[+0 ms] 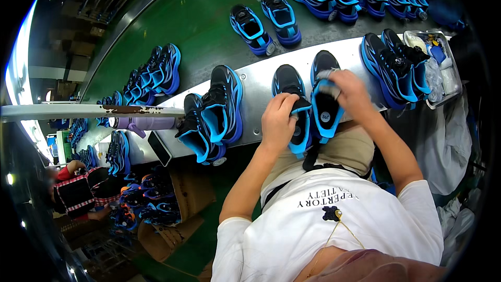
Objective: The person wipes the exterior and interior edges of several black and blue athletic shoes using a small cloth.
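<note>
Two black-and-blue sneakers stand side by side on the metal ledge in front of me, toes pointing away. My left hand [278, 121] is closed on the dark tongue of the left sneaker [287, 79], pinching it at the shoe's opening. Over the opening of the right sneaker [324, 62], my right hand [350, 90] is closed on a small greyish-white wad [329, 86] that looks like cloth. A round pale label shows on the insole inside that shoe. My fingers partly hide both tongues.
Finished-looking sneaker pairs flank me on the ledge [255, 96]: one left [224, 104], one right [386, 68]. More stand on the green belt [203, 21]. A tray [449, 73] of small items sits right. Left are a pale bar [94, 111], purple bottle [148, 124], phone [159, 148] and co-worker [86, 188].
</note>
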Motion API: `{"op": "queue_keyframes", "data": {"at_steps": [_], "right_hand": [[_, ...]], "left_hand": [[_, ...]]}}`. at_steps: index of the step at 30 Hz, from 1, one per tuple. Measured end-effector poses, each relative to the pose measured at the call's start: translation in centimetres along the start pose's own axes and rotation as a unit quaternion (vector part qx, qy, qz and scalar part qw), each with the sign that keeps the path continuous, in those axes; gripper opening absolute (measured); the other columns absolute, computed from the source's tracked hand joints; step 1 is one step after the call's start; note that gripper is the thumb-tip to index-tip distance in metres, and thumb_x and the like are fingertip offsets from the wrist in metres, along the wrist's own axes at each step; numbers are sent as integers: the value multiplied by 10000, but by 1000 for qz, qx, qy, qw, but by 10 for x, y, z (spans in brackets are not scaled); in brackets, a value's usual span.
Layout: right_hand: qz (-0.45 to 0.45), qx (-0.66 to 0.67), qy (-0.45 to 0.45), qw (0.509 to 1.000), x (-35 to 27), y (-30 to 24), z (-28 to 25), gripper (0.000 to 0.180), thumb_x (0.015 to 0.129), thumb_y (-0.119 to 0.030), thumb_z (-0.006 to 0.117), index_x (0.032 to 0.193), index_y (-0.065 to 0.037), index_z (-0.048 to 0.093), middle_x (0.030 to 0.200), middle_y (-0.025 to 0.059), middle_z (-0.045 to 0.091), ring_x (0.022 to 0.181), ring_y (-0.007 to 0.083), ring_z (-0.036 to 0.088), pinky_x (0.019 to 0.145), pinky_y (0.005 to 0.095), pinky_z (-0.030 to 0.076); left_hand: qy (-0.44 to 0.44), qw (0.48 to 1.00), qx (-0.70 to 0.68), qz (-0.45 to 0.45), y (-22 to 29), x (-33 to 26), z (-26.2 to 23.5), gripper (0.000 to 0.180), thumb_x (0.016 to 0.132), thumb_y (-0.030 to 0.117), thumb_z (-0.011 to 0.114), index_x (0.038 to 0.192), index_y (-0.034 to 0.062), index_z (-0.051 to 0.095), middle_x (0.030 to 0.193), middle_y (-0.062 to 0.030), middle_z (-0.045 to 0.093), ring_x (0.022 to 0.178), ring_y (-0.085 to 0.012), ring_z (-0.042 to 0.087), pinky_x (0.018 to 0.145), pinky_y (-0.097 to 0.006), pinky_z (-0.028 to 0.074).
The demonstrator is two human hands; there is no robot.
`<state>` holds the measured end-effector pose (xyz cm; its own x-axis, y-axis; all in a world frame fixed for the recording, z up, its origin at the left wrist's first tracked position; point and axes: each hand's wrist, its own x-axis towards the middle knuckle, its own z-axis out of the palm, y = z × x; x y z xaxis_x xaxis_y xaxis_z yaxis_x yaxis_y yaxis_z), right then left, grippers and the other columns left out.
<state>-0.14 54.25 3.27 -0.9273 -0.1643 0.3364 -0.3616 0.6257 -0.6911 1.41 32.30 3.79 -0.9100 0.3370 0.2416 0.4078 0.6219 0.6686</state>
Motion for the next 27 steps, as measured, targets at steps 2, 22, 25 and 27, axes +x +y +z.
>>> {"op": "queue_keyframes", "data": {"at_steps": [2, 22, 25, 27], "right_hand": [[32, 31, 46, 998, 2, 14, 2, 271, 786, -179, 725, 1004, -35, 653, 873, 154, 661, 808, 326, 636, 738, 365, 507], [-66, -202, -127, 969, -31, -40, 7, 231, 739, -61, 584, 969, -34, 597, 1094, 237, 556, 1051, 386, 559, 798, 408, 515], [-75, -303, -97, 945, -37, -49, 23, 258, 739, -49, 593, 991, -1, 569, 1103, 268, 527, 1083, 435, 541, 836, 430, 509], [-34, -202, -151, 967, -42, -44, 16, 315, 778, -104, 630, 1054, 29, 558, 1212, 312, 460, 1186, 479, 463, 956, 468, 444]], "left_hand": [[-24, 1000, -5, -5, 0, 3, 6, 468, 604, -114, 616, 1037, 64, 636, 1050, -117, 599, 983, -320, 590, 824, -380, 495], [2, 990, 107, 87, 0, -12, 19, 218, 673, -28, 575, 831, 92, 666, 1152, -46, 622, 890, -286, 487, 801, -380, 403], [-53, 982, 152, 95, 1, -8, 13, 195, 700, 14, 586, 866, 84, 660, 1201, -57, 604, 856, -283, 488, 785, -387, 399], [-96, 979, 147, 105, 0, -9, 7, 228, 712, 22, 595, 923, 74, 660, 1309, -109, 534, 872, -289, 478, 803, -393, 399]]}}
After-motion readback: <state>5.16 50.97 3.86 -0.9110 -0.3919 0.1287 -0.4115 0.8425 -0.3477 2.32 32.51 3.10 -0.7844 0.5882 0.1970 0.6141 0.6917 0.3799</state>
